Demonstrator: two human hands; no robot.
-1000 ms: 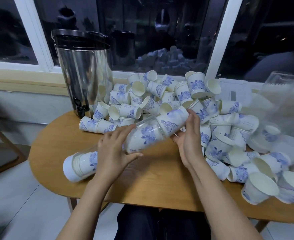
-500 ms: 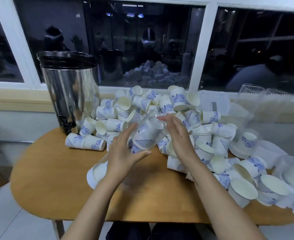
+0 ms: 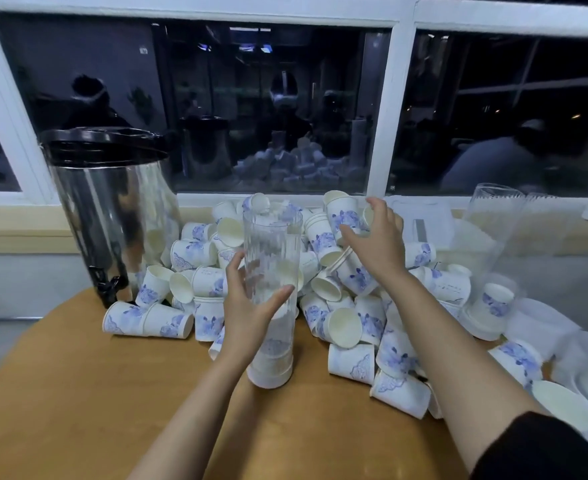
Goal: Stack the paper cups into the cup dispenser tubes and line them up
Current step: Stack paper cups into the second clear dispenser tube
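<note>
Big change from a second ago: the tube [image 3: 272, 258] isn't lying slanted across both your hands anymore. It's standing upright on the table [image 3: 95, 410], white base down, right at the front edge of the pile of cups [image 3: 353, 275]. Your left hand [image 3: 247, 306] has it around the middle, thumb across the front and fingers wrapped round the far side, so it's steadied.

Your right hand [image 3: 377, 244] is off the tube and out over the back of the pile. Its fingers are spread wide and they hold nothing as far as I can tell, just about at a cup near the window sill.

So I'd say you're in loading mode: mouth up, one hand bracing, the other free to feed cups. There's some blue print low in the tube, but I can't tell how many cups are in it. The top part looks clear.

Loads left to do, since nearly all the cups are loose between the metal urn [image 3: 112, 216] and the second tube [image 3: 493, 230] on your right. Keep that left grip, because a tall, nearly empty tube probably tips easily.
</note>
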